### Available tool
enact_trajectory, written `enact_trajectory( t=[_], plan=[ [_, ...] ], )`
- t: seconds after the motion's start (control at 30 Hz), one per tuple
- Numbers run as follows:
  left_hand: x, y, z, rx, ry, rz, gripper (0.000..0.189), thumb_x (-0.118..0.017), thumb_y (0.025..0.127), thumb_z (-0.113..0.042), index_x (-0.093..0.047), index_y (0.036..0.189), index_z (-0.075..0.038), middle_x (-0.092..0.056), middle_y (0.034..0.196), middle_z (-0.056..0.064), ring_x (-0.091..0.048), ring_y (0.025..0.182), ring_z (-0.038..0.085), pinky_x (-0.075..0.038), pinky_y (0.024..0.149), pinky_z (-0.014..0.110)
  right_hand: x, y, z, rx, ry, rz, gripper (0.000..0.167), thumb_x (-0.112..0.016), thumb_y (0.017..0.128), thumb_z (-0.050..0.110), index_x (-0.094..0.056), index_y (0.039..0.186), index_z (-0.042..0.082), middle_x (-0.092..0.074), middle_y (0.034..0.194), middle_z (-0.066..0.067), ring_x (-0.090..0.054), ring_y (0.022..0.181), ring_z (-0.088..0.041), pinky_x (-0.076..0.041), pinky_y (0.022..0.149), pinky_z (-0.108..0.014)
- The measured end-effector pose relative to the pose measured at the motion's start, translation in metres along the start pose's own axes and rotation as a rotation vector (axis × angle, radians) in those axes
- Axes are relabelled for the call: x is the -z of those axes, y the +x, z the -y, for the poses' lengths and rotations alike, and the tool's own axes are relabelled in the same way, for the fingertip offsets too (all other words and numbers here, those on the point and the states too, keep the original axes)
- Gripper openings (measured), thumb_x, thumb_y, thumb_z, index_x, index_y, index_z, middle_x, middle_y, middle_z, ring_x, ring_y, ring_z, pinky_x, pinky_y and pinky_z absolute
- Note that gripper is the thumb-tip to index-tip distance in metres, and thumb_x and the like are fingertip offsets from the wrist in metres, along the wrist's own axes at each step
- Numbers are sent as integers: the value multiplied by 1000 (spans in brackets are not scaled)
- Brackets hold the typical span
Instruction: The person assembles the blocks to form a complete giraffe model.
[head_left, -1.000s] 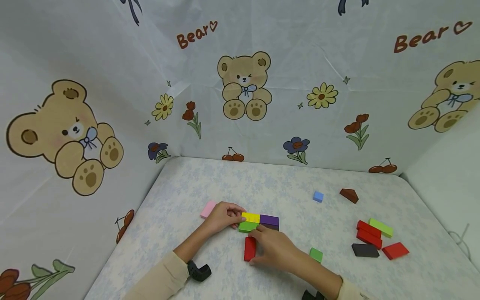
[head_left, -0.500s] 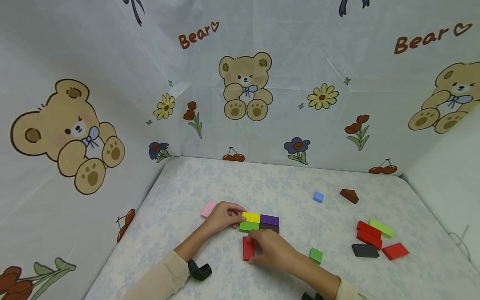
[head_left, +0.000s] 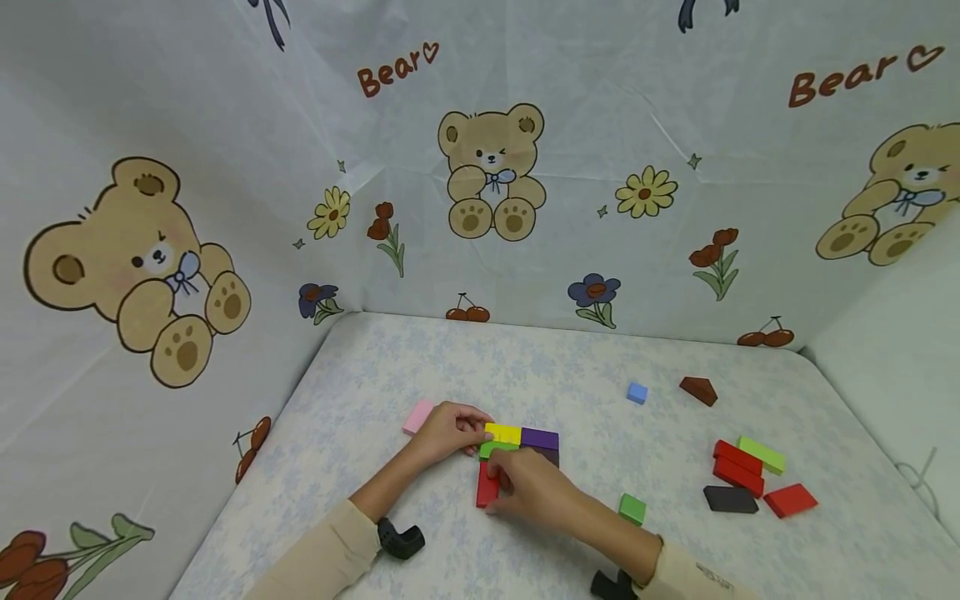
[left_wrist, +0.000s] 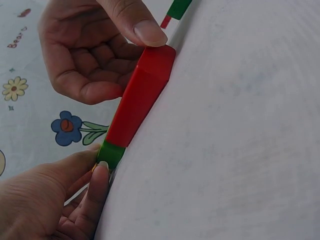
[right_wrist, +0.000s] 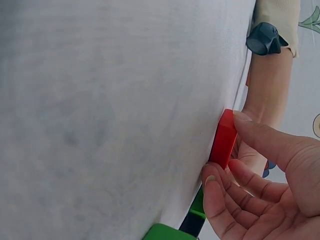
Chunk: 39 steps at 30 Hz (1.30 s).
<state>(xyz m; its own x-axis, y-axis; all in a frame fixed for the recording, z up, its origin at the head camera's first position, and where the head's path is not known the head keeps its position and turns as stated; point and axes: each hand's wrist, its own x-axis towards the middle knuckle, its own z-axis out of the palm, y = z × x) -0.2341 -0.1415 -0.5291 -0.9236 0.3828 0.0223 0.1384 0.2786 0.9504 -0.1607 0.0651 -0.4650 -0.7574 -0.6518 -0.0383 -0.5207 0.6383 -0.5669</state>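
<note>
In the head view, my left hand (head_left: pixel 450 431) pinches the left end of a yellow block (head_left: pixel 502 433) between thumb and fingers. A green block (head_left: pixel 497 447) lies along its near side, and a purple block (head_left: pixel 540 438) and a dark block (head_left: pixel 550 455) continue the rows rightward. My right hand (head_left: pixel 536 492) grips a red block (head_left: pixel 486 485) by its two ends, thumb at the near end. The red block (left_wrist: pixel 140 97) meets the green block (left_wrist: pixel 111 154) in the left wrist view. Fingers of my right hand hide parts of the green and dark blocks.
A pink block (head_left: pixel 417 417) lies beyond my left wrist, and a small green block (head_left: pixel 632 508) beside my right forearm. Farther right are a blue cube (head_left: pixel 637 392), a brown piece (head_left: pixel 699 390), a black block (head_left: pixel 731 499) and several red ones (head_left: pixel 791 500). Patterned cloth (head_left: pixel 570 250) rises behind.
My right hand has slid the red block leftward and away from me, up to the green block's near side. My left hand has stayed at the yellow block.
</note>
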Motion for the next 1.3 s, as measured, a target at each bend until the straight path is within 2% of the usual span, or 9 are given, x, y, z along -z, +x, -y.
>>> enact_trajectory(
  t=[0.3,0.77,0.93,1.17,1.3],
  plan=[
    [-1,2,0,3,12,-1,23,-82,87,-17,-78,108,-7,-69,78,3,-63,57,14,-58,56,25,-4,3,-3,24,5,-47,34,-90,79,23,-63,93,11,-55,69,6,-43,58,-1,-41,52,-18],
    [-2,2,3,-2,20,-1,24,-82,88,-17,-77,109,-6,-69,78,2,-65,57,14,-59,57,27,-1,1,0,-6,-24,-46,35,-90,78,27,-67,97,10,-56,69,8,-45,57,-1,-42,51,-19],
    [-3,2,4,2,14,1,24,-82,88,-18,-77,109,-7,-69,78,2,-66,57,15,-60,58,28,10,-9,3,-45,-14,-65,29,-85,84,27,-71,102,9,-57,71,10,-48,55,-3,-43,49,-21],
    [-2,2,1,-11,10,-13,23,-82,88,-17,-77,107,-5,-69,79,6,-66,59,18,-60,57,28,35,-31,-4,-68,-49,-142,22,-80,89,27,-73,101,10,-57,75,12,-50,64,-5,-45,55,-23],
    [-1,1,0,-8,16,-9,23,-82,88,-16,-77,107,-5,-69,80,6,-66,59,18,-60,57,29,52,-46,-11,-126,-48,-178,19,-78,91,28,-73,101,13,-58,75,13,-52,69,-6,-47,56,-23]
  ],
)
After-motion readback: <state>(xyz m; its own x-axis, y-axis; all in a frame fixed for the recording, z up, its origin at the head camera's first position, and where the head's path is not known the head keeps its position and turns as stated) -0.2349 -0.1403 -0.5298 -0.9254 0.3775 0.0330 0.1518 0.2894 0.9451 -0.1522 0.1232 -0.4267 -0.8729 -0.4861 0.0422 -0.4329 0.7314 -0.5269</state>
